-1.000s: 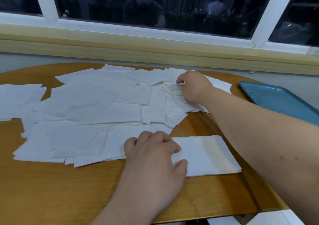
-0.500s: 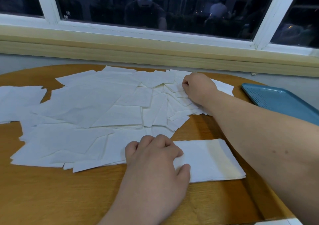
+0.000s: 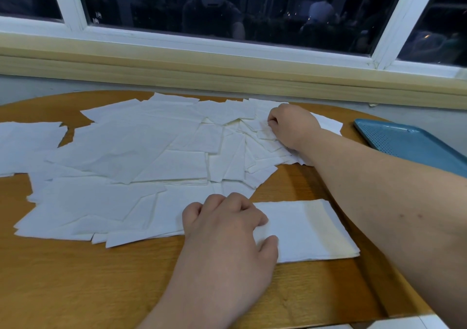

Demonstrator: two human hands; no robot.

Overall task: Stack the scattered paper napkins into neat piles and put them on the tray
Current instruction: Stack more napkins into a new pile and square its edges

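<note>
Your right hand (image 3: 293,126) pinches napkins (image 3: 151,152) at 1 o'clock; your left hand (image 3: 227,230), fingers bent, pins the pile (image 3: 310,227) at 5 o'clock. Risk: a pull drags overlapped sheets askew or tears them. The tray (image 3: 409,139) sits at 3 o'clock.

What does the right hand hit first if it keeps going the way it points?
More scattered napkins: the right hand, resting on the spread, points away and leftward. Beyond them probably the table far edge, then the wall; depth unclear.
</note>
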